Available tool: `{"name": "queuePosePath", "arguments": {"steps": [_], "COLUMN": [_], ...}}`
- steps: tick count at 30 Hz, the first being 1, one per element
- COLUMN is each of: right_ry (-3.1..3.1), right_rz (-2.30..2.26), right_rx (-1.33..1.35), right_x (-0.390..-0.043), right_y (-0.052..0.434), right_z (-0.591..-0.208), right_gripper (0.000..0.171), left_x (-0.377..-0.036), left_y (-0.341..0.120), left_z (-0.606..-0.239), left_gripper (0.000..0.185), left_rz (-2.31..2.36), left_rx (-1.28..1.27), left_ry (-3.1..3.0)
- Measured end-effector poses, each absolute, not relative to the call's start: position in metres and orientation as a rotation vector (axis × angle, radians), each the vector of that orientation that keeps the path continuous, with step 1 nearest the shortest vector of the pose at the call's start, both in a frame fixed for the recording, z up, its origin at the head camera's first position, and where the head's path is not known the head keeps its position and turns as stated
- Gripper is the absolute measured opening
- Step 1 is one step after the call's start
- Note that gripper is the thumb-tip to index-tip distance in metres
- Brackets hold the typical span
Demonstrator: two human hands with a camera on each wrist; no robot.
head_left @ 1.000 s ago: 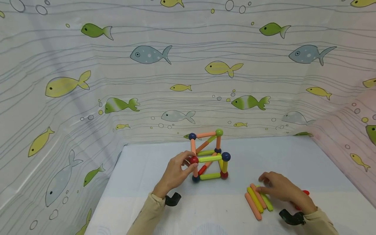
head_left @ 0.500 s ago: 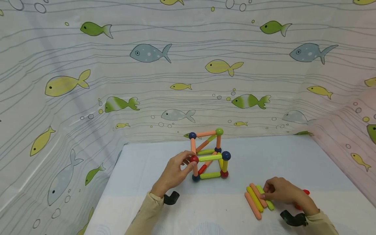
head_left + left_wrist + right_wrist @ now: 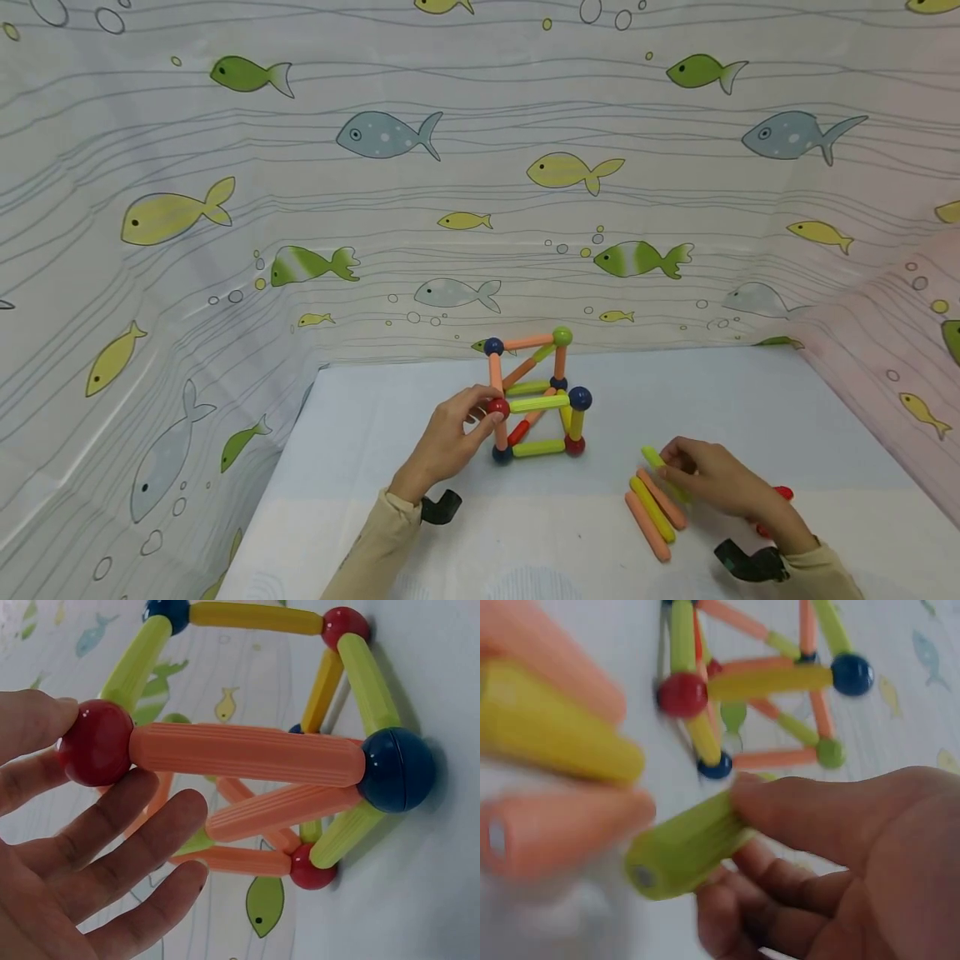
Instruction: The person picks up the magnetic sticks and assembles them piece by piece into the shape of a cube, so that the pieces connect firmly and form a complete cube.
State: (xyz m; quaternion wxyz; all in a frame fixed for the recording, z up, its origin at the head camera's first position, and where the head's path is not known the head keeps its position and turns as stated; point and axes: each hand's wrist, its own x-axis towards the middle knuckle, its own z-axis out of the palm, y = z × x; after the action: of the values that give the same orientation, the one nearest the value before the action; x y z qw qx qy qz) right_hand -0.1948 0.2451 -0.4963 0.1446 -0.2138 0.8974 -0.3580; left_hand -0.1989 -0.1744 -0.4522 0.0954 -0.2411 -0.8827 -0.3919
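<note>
Right hand (image 3: 708,475) pinched the green rod (image 3: 690,844), loose rods (image 3: 652,508) beside its fingers, while left hand (image 3: 450,425), outer fingers spread, pinched the frame's (image 3: 540,403) red ball (image 3: 97,742), where uneven pull could have parted joints.

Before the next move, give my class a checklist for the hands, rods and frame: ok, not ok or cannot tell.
1. Light-green rod pinched in the right hand: ok.
2. Left hand holding the ball-and-rod frame by its upper red ball: ok.
3. Light-green rod joined to the frame: not ok, held apart.
4. Orange rods and yellow rod lying loose beside the right hand: ok.
5. Every joint on the frame seated: cannot tell, some are hidden.
</note>
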Motion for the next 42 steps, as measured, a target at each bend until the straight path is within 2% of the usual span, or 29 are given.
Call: {"name": "queuePosePath", "arguments": {"steps": [7, 16, 23, 35, 42], "right_ry": [2.552, 2.763, 3.029, 3.095, 3.163], "right_rz": [-1.225, -1.346, -1.285, -1.274, -1.333], "right_rx": [-0.612, -0.720, -0.719, -0.678, -0.786], "right_x": [-0.186, -0.190, -0.187, -0.187, -0.191], "right_y": [0.186, 0.126, 0.089, 0.064, 0.054], "right_z": [-0.490, -0.509, -0.513, -0.512, -0.512], "right_gripper": [0.032, 0.017, 0.020, 0.022, 0.026], "left_x": [-0.199, -0.201, -0.201, -0.200, -0.201], "left_y": [-0.175, -0.176, -0.176, -0.177, -0.177], "left_z": [-0.453, -0.455, -0.457, -0.456, -0.457], "left_gripper": [0.029, 0.031, 0.030, 0.032, 0.030], "left_rz": [-1.173, -1.175, -1.184, -1.194, -1.214], "left_rx": [-0.715, -0.739, -0.733, -0.749, -0.762], "left_ry": [-2.606, -2.601, -2.592, -2.584, -2.571]}}
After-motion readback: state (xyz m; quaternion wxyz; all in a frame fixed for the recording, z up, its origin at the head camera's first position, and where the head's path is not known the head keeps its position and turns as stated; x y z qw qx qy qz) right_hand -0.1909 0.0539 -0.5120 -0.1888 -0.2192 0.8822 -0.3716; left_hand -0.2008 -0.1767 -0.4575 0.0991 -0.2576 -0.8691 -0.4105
